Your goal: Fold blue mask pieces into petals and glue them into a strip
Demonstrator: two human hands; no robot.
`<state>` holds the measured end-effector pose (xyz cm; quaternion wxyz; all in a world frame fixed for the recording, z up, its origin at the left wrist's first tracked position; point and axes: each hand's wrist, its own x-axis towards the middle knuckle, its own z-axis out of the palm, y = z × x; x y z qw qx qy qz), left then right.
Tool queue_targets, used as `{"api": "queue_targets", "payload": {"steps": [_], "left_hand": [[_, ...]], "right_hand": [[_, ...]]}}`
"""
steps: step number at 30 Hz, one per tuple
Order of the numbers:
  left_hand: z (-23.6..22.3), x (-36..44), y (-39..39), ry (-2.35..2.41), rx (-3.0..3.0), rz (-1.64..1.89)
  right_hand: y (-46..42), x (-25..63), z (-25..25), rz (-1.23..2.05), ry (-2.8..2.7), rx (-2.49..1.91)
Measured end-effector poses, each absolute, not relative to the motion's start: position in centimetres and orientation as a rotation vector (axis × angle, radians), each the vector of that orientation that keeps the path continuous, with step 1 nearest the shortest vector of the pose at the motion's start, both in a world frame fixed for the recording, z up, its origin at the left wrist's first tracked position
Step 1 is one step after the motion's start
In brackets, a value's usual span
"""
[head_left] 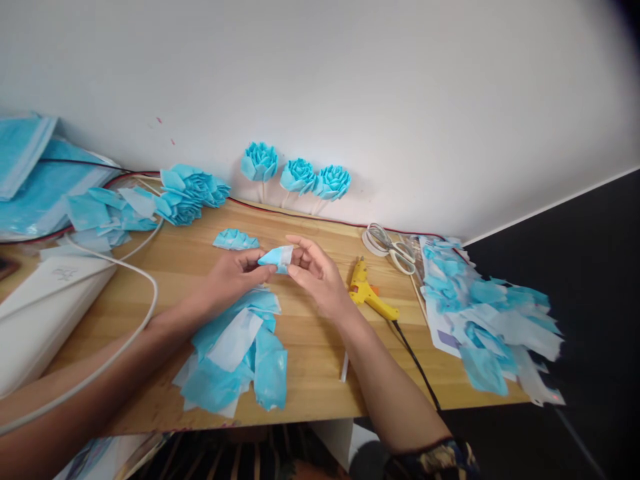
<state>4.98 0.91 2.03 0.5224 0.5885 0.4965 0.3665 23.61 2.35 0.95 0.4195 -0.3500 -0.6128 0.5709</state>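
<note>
- Holding a small, folded, pale-blue and white piece of thin cloth-like material (277, 259) above the middle of the light wooden worktop (310, 360), pinched narrowly between fingers of left hand (236, 271) and right hand (321, 277).
- Layers inside: cannot tell, partly covered by fingers.
- Judged done: three blue many-petalled flowers on pale sticks (299, 176), upright by the white wall (320, 87); similar blue blooms (186, 193), lying farther left.
- Judged part-done: scalloped blue strip (235, 240), beyond left hand.
- Remaining: flat blue and white pieces (233, 360), near side; larger heap of blue and white scraps (483, 307), far right.
- Unheld: yellow glue gun (369, 293).
</note>
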Motion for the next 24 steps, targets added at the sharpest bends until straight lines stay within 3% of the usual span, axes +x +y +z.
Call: {"api": "queue_targets", "payload": {"steps": [7, 11, 15, 20, 24], "left_hand": [[2.3, 5.0, 0.8, 1.231, 1.368, 0.876], [2.2, 4.9, 0.9, 1.228, 1.309, 0.899], [2.1, 4.8, 1.0, 1.219, 1.297, 0.917], [1.9, 4.9, 1.0, 1.221, 1.301, 0.919], [1.6, 4.8, 1.1, 1.217, 1.321, 0.912]], "right_hand": [[2.6, 24.9, 2.6, 1.043, -1.741, -1.100], [0.5, 30.9, 5.4, 0.509, -2.101, -1.445], [-2.3, 37.9, 4.3, 0.053, -2.392, -1.786], [-3.7, 39.8, 0.0, -0.083, -2.491, -1.804], [-3.3, 38.7, -0.4, -0.082, -2.279, -1.872]]}}
